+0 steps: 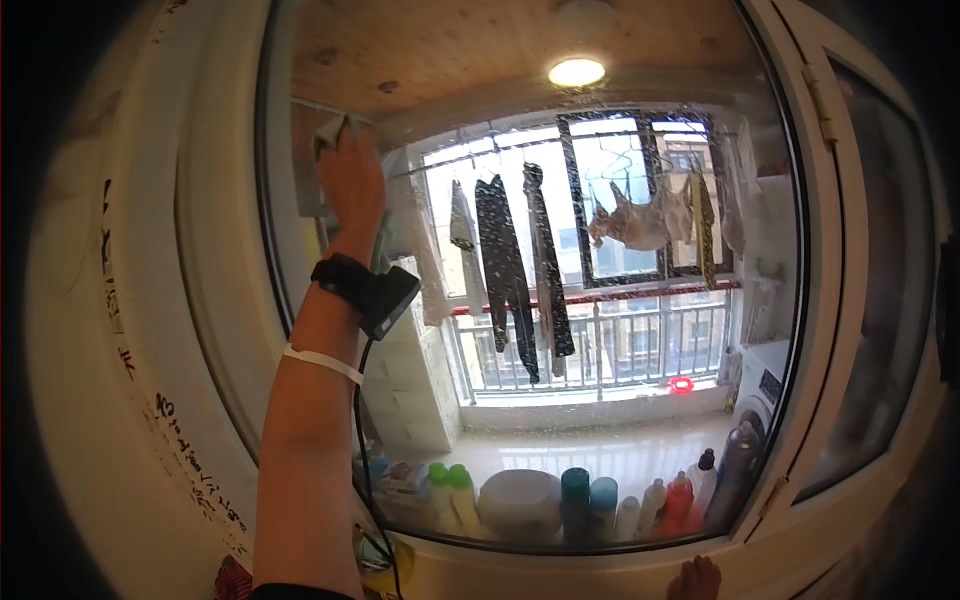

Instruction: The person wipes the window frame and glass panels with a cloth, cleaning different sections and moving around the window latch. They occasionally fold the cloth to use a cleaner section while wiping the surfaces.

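Observation:
My left hand is raised against the upper left of a window pane. Its fingers are closed on a greyish-green cloth, which shows at the fingertips. A black strapped device sits on that wrist, with a cable running down the forearm and a white band below it. Drops and wet streaks cover much of the glass. At the lower right edge, my right hand rests at the pale sill below the frame; only its slightly bent fingers show, with nothing seen in them.
Beyond the glass, bottles and a rounded grey-white container line the bottom. Clothes hang before a railed window. A washing machine stands at right. A hinged side sash flanks the pane, and a marked wall lies left.

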{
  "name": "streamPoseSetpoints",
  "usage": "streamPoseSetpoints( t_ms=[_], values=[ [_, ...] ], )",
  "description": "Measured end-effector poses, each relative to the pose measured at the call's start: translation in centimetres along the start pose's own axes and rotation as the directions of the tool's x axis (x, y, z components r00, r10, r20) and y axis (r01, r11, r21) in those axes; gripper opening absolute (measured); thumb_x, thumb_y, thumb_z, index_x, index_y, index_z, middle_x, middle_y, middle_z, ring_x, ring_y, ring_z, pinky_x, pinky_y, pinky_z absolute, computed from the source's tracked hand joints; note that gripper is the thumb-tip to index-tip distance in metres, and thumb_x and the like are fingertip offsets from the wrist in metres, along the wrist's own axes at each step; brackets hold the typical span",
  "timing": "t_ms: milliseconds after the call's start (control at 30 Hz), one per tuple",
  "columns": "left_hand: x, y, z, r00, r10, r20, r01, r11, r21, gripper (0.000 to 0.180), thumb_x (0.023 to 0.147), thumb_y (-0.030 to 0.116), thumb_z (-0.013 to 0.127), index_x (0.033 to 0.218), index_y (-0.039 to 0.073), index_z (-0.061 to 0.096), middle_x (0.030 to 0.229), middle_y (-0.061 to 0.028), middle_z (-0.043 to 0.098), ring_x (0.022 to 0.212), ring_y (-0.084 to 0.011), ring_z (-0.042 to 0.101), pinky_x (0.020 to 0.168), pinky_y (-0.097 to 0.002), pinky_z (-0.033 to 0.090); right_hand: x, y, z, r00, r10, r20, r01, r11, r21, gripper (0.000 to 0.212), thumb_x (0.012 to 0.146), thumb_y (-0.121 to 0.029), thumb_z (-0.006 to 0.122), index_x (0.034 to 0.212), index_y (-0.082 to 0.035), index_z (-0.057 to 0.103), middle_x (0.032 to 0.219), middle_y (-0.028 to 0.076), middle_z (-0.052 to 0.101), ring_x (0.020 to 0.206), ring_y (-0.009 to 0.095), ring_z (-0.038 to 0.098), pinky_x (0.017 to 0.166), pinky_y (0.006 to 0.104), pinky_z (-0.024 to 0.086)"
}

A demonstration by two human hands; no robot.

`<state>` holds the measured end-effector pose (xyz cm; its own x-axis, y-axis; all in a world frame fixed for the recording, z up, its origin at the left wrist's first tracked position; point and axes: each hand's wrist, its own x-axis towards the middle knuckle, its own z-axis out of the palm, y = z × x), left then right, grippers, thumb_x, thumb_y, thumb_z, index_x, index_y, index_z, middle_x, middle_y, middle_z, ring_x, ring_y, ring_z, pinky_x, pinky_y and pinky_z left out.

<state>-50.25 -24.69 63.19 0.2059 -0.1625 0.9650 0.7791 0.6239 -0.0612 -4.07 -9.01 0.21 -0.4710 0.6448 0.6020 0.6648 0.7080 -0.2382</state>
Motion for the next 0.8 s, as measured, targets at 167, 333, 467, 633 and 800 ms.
streamPoseSetpoints(
  t_ms=[167,333,467,633,800],
  values=[
    [-0.4,12.4,0.9,0.936,0.304,-0.179,-0.329,0.935,-0.134,0.041,0.093,0.029,0.052,0.121,0.000,0.057,0.111,-0.0265,0.057,0.103,-0.0432,0.051,0.095,-0.0500,0.037,-0.4,0.7,0.7,1.000,0.012,0.007,-0.012,1.000,-0.020,0.037,0.089,-0.023,0.054,0.120,-0.003,0.055,0.128,0.020,0.054,0.123,0.038,0.045,0.106,0.0508,0.031],
    [-2.6,24.1,-2.0,0.883,0.423,-0.202,-0.469,0.799,-0.377,0.038,0.088,0.031,0.057,0.092,-0.005,0.070,0.101,-0.0226,0.063,0.107,-0.0371,0.051,0.099,-0.0482,0.034,-0.7,0.8,1.2,1.000,-0.003,0.008,0.003,1.000,-0.004,0.038,0.090,-0.024,0.054,0.121,-0.003,0.055,0.129,0.020,0.053,0.123,0.038,0.044,0.107,0.0506,0.030],
    [-7.2,32.5,-3.6,0.842,0.540,0.003,-0.380,0.598,-0.706,0.040,0.077,0.034,0.067,0.087,-0.004,0.070,0.101,-0.0221,0.061,0.109,-0.0357,0.049,0.104,-0.0446,0.032,-0.6,0.8,1.1,1.000,-0.016,-0.011,0.016,1.000,0.000,0.038,0.091,-0.025,0.053,0.121,-0.002,0.055,0.129,0.020,0.053,0.124,0.038,0.044,0.108,0.0500,0.029],
    [-15.8,37.0,-5.2,0.755,0.645,-0.118,-0.404,0.315,-0.859,0.046,0.071,0.033,0.072,0.096,-0.004,0.065,0.105,-0.0179,0.057,0.110,-0.0341,0.048,0.110,-0.0442,0.028,0.1,0.6,0.5,1.000,-0.015,0.015,0.015,1.000,0.008,0.038,0.091,-0.025,0.053,0.120,-0.001,0.055,0.128,0.021,0.053,0.124,0.038,0.044,0.108,0.0497,0.029],
    [-13.9,32.1,-5.7,0.702,0.707,0.086,-0.381,0.475,-0.793,0.047,0.074,0.035,0.072,0.103,-0.001,0.063,0.112,-0.0160,0.057,0.115,-0.0315,0.047,0.109,-0.0435,0.029,-0.1,0.5,0.5,1.000,-0.002,-0.016,0.002,1.000,0.028,0.037,0.090,-0.023,0.054,0.119,-0.001,0.056,0.127,0.021,0.053,0.123,0.038,0.045,0.107,0.0500,0.030]
  ],
)
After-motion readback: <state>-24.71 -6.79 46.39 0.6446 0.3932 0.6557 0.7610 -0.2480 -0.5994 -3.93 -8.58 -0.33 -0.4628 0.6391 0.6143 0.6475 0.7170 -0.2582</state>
